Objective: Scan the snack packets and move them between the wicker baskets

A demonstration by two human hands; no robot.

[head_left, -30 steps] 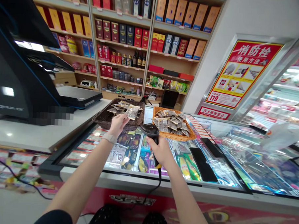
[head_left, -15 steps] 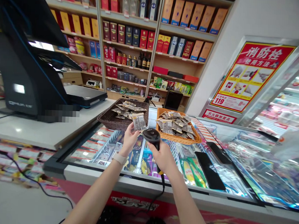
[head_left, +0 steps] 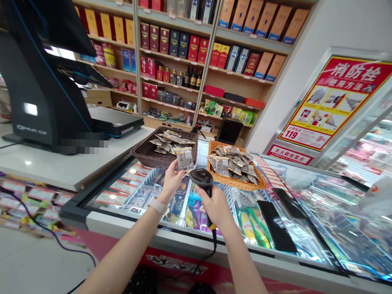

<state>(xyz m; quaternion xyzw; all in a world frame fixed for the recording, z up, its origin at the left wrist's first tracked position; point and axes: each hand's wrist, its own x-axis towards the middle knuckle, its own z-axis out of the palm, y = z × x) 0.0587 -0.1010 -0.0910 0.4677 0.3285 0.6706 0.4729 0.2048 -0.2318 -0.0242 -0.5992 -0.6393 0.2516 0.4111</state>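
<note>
1. The left hand [head_left: 172,180] pinches a small snack packet [head_left: 185,158], raised just in front of the dark basket [head_left: 143,152].
2. The right hand [head_left: 217,205] is closed around the black scanner [head_left: 202,180], its head just beside the packet.
3. Both are above the glass freezer lid [head_left: 297,199].

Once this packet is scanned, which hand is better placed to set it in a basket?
Left, most likely. The left hand already pinches the snack packet right beside the dark wicker basket; the right hand is wrapped around the barcode scanner, so it isn't free.
</note>
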